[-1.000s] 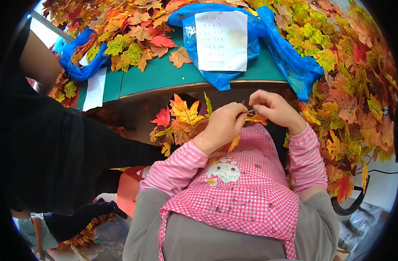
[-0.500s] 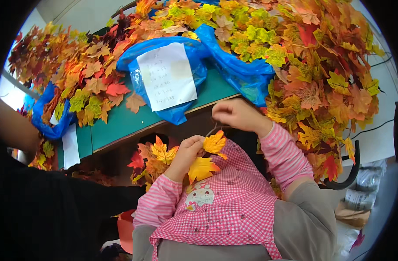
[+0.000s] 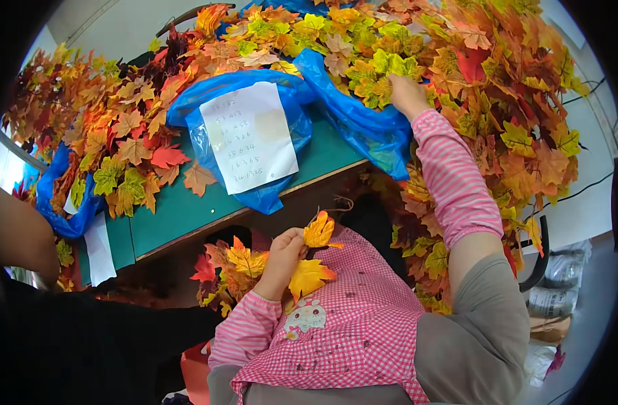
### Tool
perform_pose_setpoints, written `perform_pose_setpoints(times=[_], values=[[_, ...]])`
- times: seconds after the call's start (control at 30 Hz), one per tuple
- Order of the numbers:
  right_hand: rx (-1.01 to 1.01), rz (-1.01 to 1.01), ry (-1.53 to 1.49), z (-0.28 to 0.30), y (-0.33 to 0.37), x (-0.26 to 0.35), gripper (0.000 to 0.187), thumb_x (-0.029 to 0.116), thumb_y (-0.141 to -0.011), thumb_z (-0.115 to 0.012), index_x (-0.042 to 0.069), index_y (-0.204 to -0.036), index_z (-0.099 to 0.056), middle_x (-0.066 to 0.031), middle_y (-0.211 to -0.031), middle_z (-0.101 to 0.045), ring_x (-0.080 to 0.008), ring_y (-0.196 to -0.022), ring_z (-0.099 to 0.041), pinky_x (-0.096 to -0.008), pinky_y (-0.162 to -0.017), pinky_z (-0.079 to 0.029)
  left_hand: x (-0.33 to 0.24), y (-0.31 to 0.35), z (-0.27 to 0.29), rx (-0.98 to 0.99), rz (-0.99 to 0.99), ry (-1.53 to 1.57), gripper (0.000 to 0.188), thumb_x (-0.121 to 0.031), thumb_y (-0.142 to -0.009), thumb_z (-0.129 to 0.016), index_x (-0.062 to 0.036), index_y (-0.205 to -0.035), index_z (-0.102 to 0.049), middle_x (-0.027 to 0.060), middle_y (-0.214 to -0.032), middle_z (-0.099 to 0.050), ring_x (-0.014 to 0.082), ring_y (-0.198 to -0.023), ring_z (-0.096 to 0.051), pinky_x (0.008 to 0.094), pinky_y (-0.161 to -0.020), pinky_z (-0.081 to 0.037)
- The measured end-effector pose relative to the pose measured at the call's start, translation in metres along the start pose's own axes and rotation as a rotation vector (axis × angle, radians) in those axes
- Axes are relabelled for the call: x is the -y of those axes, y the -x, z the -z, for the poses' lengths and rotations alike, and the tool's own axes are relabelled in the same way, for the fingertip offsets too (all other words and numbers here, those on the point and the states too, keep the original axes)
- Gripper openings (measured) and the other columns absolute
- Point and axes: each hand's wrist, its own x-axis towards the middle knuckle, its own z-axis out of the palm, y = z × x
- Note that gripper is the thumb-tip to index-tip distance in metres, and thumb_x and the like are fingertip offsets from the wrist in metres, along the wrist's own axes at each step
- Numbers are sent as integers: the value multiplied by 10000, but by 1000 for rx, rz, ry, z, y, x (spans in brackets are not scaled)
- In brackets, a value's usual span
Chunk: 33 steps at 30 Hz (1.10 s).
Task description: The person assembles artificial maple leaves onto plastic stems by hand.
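My left hand [image 3: 286, 255] is closed on a strand of artificial maple leaves above my lap. One orange-yellow leaf [image 3: 318, 230] stands up from its fingers, and a yellow leaf [image 3: 309, 277] hangs below the hand. A thin brown stem [image 3: 337, 203] loops loosely above them. At the far right of the table my right hand [image 3: 409, 96] is stretched out to the pile, its fingers curled at a yellow-green maple leaf [image 3: 390, 64]. The fingertips are partly hidden among the leaves.
The green table [image 3: 174, 219] bears heaped artificial leaves [image 3: 498, 101], blue plastic bags [image 3: 355, 115] and a handwritten white sheet [image 3: 251, 135]. More leaves [image 3: 221, 266] hang left of my left hand. At left is another person's black sleeve [image 3: 120, 331]. Wrapped packages [image 3: 555, 300] stand at lower right.
My right hand has let go of the stem by my left hand and moved up and right to the leaf pile. My left hand keeps its hold, and the stem now hangs loose.
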Motion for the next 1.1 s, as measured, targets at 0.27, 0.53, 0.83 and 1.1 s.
perform_pose_setpoints(times=[0.27, 0.53, 0.83, 1.1], values=[[-178, 3, -97, -14, -19, -8, 340, 216, -848, -573, 63, -1151, -595, -225, -1044, -645, -444, -1030, -583, -507, -867, -480, 8, -5, -4, 59, 21, -49, 143, -128, -957, -487, -43, -930, -599, -56, -703, -478, 41, -611, -421, 189, -557, -333], [57, -199, -2145, 38, -25, 13, 318, 190, -907, -625, 67, -1186, -536, -96, -1031, -662, -256, -851, -672, -348, -707, -553, 12, -9, -4, 29, 30, -63, 153, -108, -950, -457, -33, -925, -588, -34, -695, -486, 50, -598, -417, 191, -556, -328], [-419, -89, -357, -35, -11, 29, 551, 281, -796, -713, 62, -1265, -525, -191, -1231, -553, -403, -1111, -529, -439, -935, -432, 16, -8, 1, 46, 40, -37, 145, -127, -956, -486, -39, -948, -601, -50, -700, -481, 42, -613, -432, 190, -557, -346], [-416, 44, -430, -41, -9, 24, 247, 266, -841, -656, 189, -1072, -694, -166, -1257, -538, -389, -1136, -480, -462, -979, -394, 11, -7, -5, 19, 40, -78, 151, -115, -957, -462, -35, -947, -589, -32, -705, -494, 50, -614, -431, 192, -563, -339]])
